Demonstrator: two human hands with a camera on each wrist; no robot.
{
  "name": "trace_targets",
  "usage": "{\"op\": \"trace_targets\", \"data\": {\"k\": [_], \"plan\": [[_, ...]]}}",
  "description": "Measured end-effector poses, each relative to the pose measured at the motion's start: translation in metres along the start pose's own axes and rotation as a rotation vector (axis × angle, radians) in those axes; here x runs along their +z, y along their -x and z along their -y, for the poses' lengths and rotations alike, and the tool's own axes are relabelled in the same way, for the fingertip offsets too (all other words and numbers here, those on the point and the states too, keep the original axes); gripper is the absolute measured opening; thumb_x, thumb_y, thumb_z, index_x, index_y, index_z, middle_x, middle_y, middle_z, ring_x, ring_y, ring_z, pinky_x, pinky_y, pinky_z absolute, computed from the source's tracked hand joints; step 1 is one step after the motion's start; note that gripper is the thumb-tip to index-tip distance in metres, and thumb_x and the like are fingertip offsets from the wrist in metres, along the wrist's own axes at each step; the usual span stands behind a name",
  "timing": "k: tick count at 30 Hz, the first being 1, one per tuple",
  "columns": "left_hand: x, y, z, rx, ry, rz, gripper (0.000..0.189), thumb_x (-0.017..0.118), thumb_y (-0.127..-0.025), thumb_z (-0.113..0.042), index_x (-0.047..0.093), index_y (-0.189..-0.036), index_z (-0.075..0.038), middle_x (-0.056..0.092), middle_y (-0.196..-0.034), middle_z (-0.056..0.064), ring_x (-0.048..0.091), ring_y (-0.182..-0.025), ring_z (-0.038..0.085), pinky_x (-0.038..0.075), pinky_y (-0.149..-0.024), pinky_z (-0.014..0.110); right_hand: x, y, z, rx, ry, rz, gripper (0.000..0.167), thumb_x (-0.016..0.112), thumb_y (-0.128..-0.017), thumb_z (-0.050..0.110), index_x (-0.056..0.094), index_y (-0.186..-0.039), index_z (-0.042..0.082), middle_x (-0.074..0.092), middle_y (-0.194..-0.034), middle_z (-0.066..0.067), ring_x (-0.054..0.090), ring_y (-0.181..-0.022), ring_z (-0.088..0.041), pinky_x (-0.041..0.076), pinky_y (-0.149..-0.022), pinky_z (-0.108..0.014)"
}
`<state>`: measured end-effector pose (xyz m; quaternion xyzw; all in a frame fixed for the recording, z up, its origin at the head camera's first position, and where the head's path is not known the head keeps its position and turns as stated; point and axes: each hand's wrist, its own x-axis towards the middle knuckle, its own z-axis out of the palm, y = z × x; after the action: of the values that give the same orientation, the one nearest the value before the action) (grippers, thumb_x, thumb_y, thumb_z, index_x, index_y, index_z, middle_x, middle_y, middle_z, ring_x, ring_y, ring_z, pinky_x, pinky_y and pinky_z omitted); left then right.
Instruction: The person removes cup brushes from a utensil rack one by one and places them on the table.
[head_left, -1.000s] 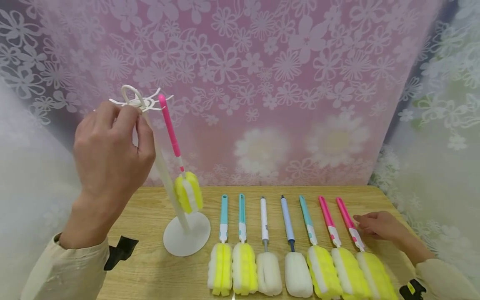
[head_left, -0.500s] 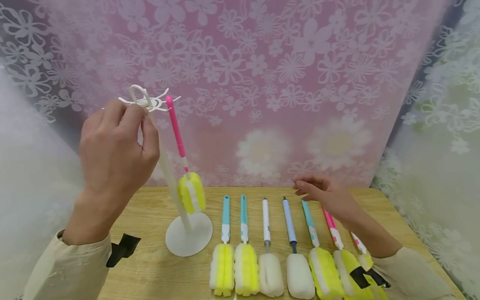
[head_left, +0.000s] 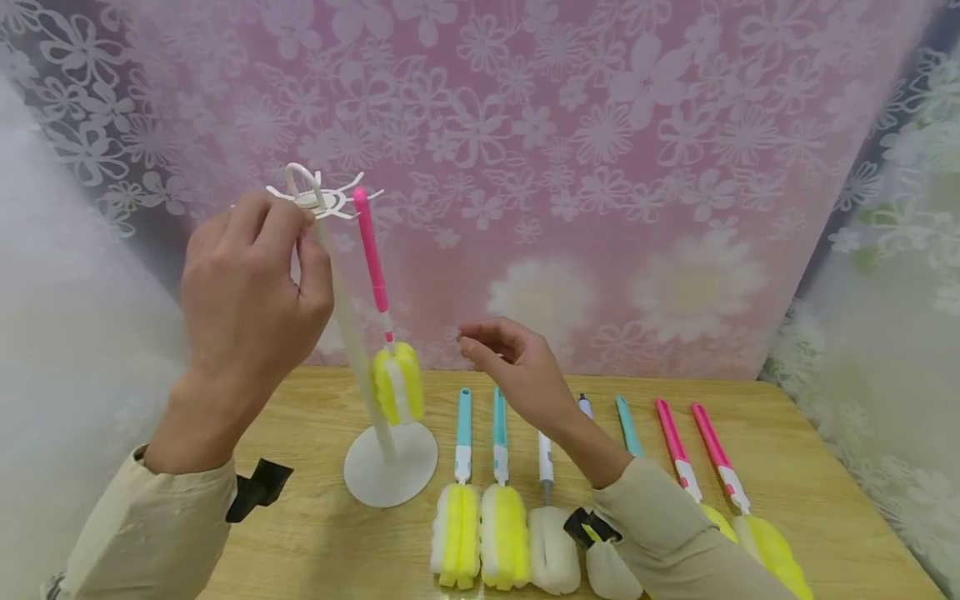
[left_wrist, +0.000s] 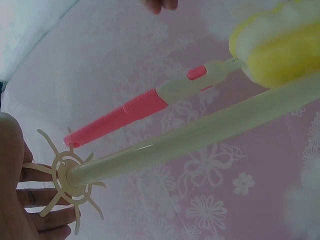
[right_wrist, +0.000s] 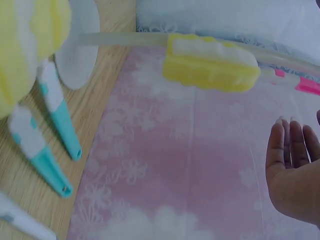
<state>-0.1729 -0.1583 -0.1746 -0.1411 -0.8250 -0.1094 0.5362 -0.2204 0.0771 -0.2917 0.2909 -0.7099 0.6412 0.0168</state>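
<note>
My left hand (head_left: 255, 271) holds the top of a white hanging stand (head_left: 352, 337), fingers at its ring of hooks (left_wrist: 56, 180). From one hook hangs a sponge brush with a pink handle (head_left: 372, 258), its yellow-and-white sponge head (right_wrist: 210, 70) beside the pole. My right hand (head_left: 521, 367) is in the air right of that brush, fingers loosely bent and holding nothing. Below it lies a row of sponge brushes, among them a teal-handled brush (head_left: 464, 425), another teal-handled brush (head_left: 500, 450) and a white-handled one (head_left: 545, 457). My right forearm hides parts of the row.
The stand's round base (head_left: 375, 479) rests on the wooden table (head_left: 292, 425). Pink-handled brushes, one of them a far-right brush (head_left: 712, 437), lie at the row's right end. Behind the table hangs a pink floral curtain (head_left: 450, 275).
My right hand has left the pink-handled brushes at the right and travelled left and upward, over the row, toward the stand. My left hand keeps its hold; the view has shifted slightly.
</note>
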Motion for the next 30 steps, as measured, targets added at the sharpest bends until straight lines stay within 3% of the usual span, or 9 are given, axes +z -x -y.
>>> {"op": "trace_targets", "data": {"k": [5, 11, 18, 25, 30], "plan": [[0.000, -0.001, 0.002, -0.005, -0.006, 0.001, 0.029, 0.038, -0.091, -0.019, 0.057, -0.083, 0.002, 0.055, -0.082, 0.018, 0.050, -0.078, 0.040, 0.039, -0.074, 0.053, 0.023, -0.016, 0.001, -0.010, -0.014, -0.033, 0.029, 0.060, -0.095, 0.022, 0.063, -0.120, 0.008, 0.063, -0.115, -0.005, 0.060, -0.103, -0.015, 0.050, -0.087, -0.034], [0.001, -0.003, 0.002, 0.011, -0.058, -0.001, 0.020, 0.039, -0.086, -0.011, 0.055, -0.082, 0.000, 0.055, -0.078, 0.019, 0.050, -0.068, 0.040, 0.041, -0.068, 0.054, 0.046, -0.034, 0.009, -0.071, -0.047, -0.053, 0.032, 0.062, -0.093, 0.016, 0.061, -0.124, 0.005, 0.062, -0.119, -0.002, 0.058, -0.106, -0.016, 0.047, -0.091, -0.030], [-0.002, -0.002, 0.002, 0.031, -0.088, 0.021, 0.015, 0.041, -0.083, -0.005, 0.054, -0.080, 0.000, 0.057, -0.080, 0.021, 0.052, -0.066, 0.041, 0.042, -0.065, 0.053, 0.072, -0.051, 0.018, -0.069, -0.111, -0.044, 0.040, 0.069, -0.088, 0.019, 0.060, -0.125, 0.004, 0.064, -0.114, -0.006, 0.062, -0.103, -0.017, 0.050, -0.086, -0.027], [-0.004, -0.002, 0.001, 0.054, -0.092, 0.045, 0.014, 0.043, -0.083, -0.004, 0.055, -0.080, 0.001, 0.058, -0.082, 0.022, 0.053, -0.067, 0.041, 0.042, -0.065, 0.053, 0.080, -0.057, 0.018, -0.061, -0.119, -0.120, 0.031, 0.070, -0.087, 0.019, 0.065, -0.114, 0.004, 0.067, -0.103, -0.006, 0.064, -0.093, -0.017, 0.052, -0.081, -0.028], [-0.005, -0.001, 0.002, 0.045, -0.098, 0.062, 0.015, 0.042, -0.085, -0.006, 0.055, -0.082, 0.001, 0.059, -0.084, 0.022, 0.054, -0.068, 0.040, 0.043, -0.066, 0.053, 0.080, -0.059, 0.017, -0.071, -0.133, -0.124, 0.031, 0.071, -0.087, 0.020, 0.066, -0.112, 0.003, 0.068, -0.101, -0.007, 0.064, -0.091, -0.018, 0.053, -0.081, -0.028]]}}
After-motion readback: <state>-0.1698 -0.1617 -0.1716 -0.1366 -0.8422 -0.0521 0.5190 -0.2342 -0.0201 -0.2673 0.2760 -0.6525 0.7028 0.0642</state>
